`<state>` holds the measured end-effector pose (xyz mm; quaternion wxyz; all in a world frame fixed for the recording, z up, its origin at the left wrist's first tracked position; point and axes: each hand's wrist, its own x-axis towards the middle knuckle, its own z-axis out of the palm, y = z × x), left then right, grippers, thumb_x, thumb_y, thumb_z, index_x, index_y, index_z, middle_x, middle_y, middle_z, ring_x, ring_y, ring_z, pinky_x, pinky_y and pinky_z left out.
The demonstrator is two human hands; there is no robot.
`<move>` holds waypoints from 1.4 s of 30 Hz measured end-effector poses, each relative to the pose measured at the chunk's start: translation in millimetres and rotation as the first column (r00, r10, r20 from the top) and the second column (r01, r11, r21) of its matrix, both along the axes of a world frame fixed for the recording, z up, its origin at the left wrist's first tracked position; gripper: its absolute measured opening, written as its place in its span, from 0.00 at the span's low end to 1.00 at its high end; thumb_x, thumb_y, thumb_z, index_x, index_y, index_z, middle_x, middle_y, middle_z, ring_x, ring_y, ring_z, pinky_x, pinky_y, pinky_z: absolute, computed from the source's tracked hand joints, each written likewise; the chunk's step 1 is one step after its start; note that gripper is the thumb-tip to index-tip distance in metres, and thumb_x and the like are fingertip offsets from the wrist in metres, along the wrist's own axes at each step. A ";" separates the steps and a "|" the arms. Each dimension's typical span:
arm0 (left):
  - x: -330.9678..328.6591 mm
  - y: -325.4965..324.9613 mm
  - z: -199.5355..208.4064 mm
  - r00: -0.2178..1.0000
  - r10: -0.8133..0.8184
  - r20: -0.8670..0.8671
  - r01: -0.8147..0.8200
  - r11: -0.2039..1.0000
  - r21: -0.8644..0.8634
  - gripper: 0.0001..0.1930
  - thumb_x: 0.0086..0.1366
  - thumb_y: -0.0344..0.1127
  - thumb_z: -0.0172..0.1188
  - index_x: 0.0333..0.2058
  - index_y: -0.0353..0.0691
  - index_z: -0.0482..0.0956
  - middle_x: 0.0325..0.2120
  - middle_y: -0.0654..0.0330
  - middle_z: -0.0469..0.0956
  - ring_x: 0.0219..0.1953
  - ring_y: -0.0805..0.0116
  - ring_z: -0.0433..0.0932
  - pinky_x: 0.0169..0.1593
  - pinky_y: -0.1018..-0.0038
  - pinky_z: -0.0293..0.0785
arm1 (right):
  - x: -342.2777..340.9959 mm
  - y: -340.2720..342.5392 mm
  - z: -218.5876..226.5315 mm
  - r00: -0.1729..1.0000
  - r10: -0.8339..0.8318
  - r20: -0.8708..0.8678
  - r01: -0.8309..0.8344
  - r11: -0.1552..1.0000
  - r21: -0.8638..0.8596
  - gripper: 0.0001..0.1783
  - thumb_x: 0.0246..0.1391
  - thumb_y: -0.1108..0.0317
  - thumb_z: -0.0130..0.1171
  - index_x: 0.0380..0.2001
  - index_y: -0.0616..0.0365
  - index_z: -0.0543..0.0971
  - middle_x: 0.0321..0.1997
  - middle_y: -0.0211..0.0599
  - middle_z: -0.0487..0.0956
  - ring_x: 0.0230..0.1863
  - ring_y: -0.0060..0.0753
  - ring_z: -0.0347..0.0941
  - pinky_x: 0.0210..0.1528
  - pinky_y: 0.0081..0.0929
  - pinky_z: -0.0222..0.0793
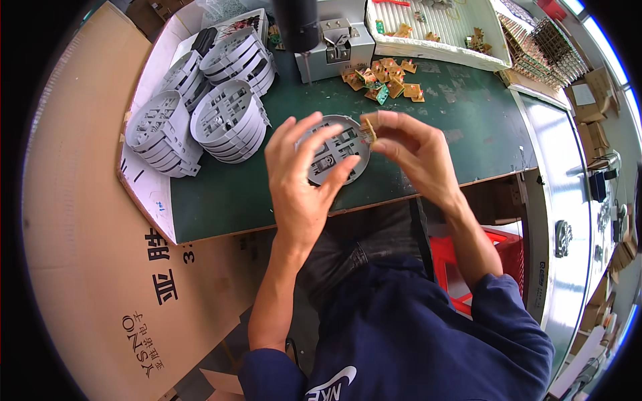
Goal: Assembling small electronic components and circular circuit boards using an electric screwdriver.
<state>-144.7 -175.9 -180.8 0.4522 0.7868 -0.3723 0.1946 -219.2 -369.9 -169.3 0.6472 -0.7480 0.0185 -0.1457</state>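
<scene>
A round grey plastic housing (358,175) with slots and cut-outs lies on the green bench in front of me. Over its left side hovers my left hand (299,166), fingers spread and nothing in it. My right hand (411,146) pinches a small tan circuit board (370,130) between thumb and fingers at the housing's right edge. The board is held on edge, so its face barely shows. Whether it touches the housing I cannot tell. Beyond the housing lies a loose pile of small tan circuit boards (386,75), a few with green faces.
Stacks of grey housings (229,123) stand at the left, inside a cardboard edging (148,190). A grey metal box (344,63) and a dark vertical tool (297,27) are at the back. To their right sits a white ribbed tray (455,41) with parts. A red stool (498,264) stands below the bench.
</scene>
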 end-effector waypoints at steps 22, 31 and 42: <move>-0.7 6.4 -25.4 0.991 0.081 -0.102 -0.062 0.981 0.182 0.51 0.48 0.53 0.81 0.64 0.29 0.67 0.64 0.43 0.69 0.63 0.43 0.69 0.64 0.53 0.69 | 77.0 3.4 -0.4 0.959 0.263 0.105 -0.093 0.641 -0.762 0.16 0.54 0.70 0.69 0.46 0.60 0.85 0.45 0.44 0.83 0.46 0.49 0.81 0.50 0.39 0.78; -2.4 5.8 -26.2 0.991 0.091 -0.102 -0.071 0.982 0.177 0.51 0.49 0.55 0.80 0.64 0.28 0.67 0.64 0.40 0.68 0.63 0.41 0.69 0.64 0.52 0.69 | 75.5 3.5 -6.5 0.963 0.220 0.157 -0.028 0.658 -0.753 0.16 0.52 0.69 0.70 0.46 0.58 0.86 0.45 0.42 0.84 0.46 0.45 0.82 0.50 0.37 0.78; 1.2 9.5 -18.4 0.969 0.051 -0.242 -0.062 0.997 -0.037 0.23 0.63 0.46 0.72 0.53 0.40 0.84 0.62 0.46 0.74 0.63 0.50 0.71 0.64 0.59 0.68 | 65.9 -8.9 3.7 0.941 0.271 -0.204 -0.280 0.960 -0.014 0.17 0.60 0.69 0.69 0.51 0.61 0.84 0.47 0.28 0.84 0.48 0.19 0.78 0.56 0.23 0.74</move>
